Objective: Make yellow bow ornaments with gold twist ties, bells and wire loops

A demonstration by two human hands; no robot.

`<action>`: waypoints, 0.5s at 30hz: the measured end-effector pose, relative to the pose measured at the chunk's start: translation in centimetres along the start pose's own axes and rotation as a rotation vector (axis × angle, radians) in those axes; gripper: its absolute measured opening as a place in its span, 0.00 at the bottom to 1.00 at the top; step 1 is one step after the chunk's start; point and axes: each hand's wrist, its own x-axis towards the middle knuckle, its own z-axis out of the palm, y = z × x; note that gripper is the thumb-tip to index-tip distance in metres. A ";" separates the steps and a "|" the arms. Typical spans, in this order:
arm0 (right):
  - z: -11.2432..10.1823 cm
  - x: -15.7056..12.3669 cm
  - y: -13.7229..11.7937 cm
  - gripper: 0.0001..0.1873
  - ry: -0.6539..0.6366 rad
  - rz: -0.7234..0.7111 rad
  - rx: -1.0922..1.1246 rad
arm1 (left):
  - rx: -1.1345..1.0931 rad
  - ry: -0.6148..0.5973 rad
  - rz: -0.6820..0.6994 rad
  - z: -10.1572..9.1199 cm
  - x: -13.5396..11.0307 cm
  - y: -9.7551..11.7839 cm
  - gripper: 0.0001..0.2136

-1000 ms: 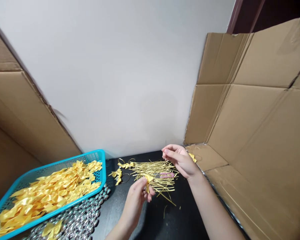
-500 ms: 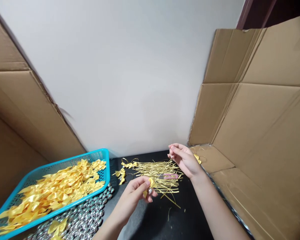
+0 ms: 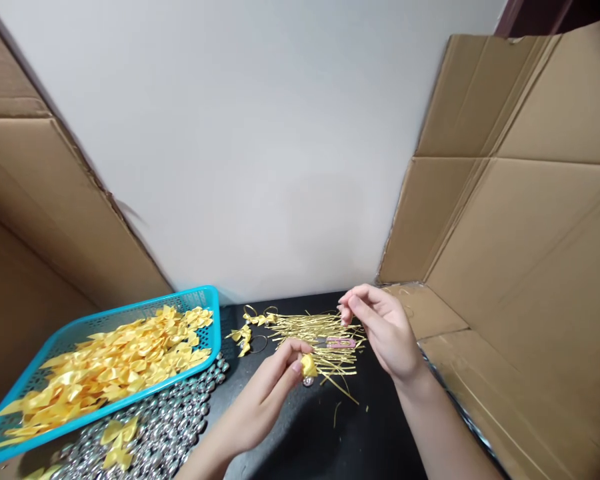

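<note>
Between thumb and fingers, my left hand (image 3: 267, 397) pinches a yellow ribbon bow (image 3: 309, 365), and a small silver bell (image 3: 308, 382) hangs under it. To the right and a little higher, my right hand (image 3: 386, 330) has its thumb and fingertips pressed together; anything in them is too thin to make out. Gold twist ties (image 3: 300, 327) lie in a loose pile behind and between the hands. A pink-handled tool (image 3: 341, 343) rests on that pile. Several finished bows with bells and looped ties (image 3: 243, 337) lie left of it.
A turquoise basket (image 3: 215, 327) full of yellow bows stands at the left. Many silver bells (image 3: 180, 417) spread in front of it, with loose bows (image 3: 119, 440) on top. Cardboard panels (image 3: 450, 220) rise on both sides, and a white wall (image 3: 280, 167) closes the back.
My left hand has turned, so the bow and bell now stick out past its fingertips. The right hand has come slightly nearer, still pinched. The whole view has shifted a little.
</note>
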 end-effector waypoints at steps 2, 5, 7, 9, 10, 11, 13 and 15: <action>0.5 -0.8 -0.5 0.08 -0.030 -0.052 -0.139 | 0.024 0.000 0.009 -0.3 -0.2 0.2 0.13; 1.3 -1.7 -0.6 0.06 -0.039 -0.106 -0.294 | 0.072 0.021 0.020 -0.8 -0.5 0.3 0.14; 1.7 -2.0 -0.4 0.05 -0.025 -0.138 -0.346 | 0.111 0.036 0.014 -1.1 -0.7 0.3 0.14; 1.9 -2.1 -0.2 0.06 -0.005 -0.157 -0.367 | 0.146 0.053 0.012 -1.2 -0.7 0.5 0.14; 2.0 -2.1 -0.1 0.06 0.003 -0.155 -0.372 | 0.164 0.070 0.016 -1.3 -0.7 0.6 0.14; 2.1 -2.1 0.0 0.06 0.009 -0.148 -0.380 | 0.185 0.094 0.021 -1.4 -0.7 0.7 0.15; 2.4 -2.2 0.1 0.05 0.007 -0.124 -0.407 | 0.223 0.166 0.027 -1.5 -0.7 0.9 0.15; 2.9 -2.4 0.2 0.04 -0.019 -0.098 -0.459 | 0.219 0.245 0.027 -1.7 -0.6 1.0 0.14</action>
